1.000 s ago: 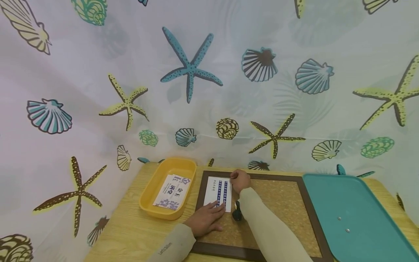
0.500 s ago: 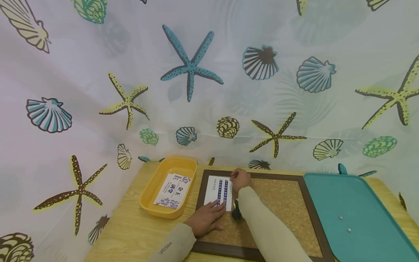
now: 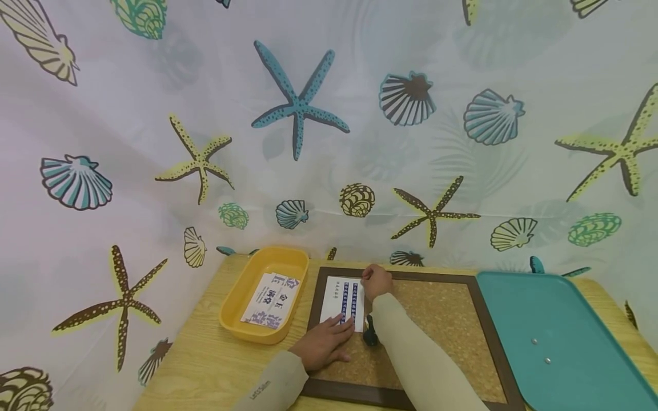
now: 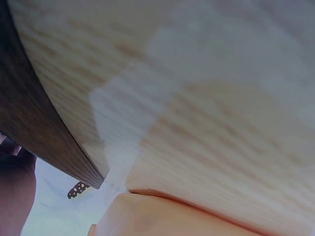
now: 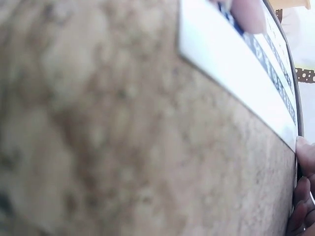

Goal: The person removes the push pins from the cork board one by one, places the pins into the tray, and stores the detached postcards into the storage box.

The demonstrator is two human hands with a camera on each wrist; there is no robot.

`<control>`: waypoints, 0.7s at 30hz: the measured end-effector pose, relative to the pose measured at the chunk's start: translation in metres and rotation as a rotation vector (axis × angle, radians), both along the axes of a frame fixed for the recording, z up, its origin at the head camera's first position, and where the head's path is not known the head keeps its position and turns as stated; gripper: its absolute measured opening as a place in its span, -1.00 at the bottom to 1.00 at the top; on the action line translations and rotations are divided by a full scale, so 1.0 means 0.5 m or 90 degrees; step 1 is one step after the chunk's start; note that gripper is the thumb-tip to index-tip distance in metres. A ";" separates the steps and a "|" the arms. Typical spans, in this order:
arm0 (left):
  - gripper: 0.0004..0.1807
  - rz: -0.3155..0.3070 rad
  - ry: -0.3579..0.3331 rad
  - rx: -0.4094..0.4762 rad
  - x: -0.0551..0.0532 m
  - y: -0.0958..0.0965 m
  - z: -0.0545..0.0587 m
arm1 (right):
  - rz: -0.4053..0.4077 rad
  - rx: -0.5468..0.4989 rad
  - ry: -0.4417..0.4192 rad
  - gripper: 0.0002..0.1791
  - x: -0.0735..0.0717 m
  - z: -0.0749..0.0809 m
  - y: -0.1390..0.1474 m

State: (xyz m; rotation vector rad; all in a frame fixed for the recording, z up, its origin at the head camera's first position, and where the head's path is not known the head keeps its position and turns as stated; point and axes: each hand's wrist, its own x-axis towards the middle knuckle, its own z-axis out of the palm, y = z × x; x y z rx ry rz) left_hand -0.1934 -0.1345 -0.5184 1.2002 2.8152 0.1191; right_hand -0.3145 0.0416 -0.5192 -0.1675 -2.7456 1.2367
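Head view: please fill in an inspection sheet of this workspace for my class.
Surface: wood-grained table.
Job's things: white card with blue bands, on the left of a framed corkboard.
Clutter: left, yellow tub holding printed paper; right, teal tray with two small round pieces.
Left hand: fingers lie on the card's near part.
Right hand: curled at the card's far right corner; its hold is unclear.
Cables: nothing seen.
Surroundings: pale backdrop with a seaside print.

There are two studs, one tray (and one corkboard).
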 end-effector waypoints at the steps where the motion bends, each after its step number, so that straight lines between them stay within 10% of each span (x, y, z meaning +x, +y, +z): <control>1: -0.28 0.002 -0.003 -0.001 0.000 0.000 0.000 | 0.001 -0.001 0.003 -0.94 -0.001 -0.002 0.000; 21: -0.29 0.015 -0.010 -0.008 0.006 0.005 0.009 | -0.011 -0.028 0.030 -0.92 0.003 -0.014 0.001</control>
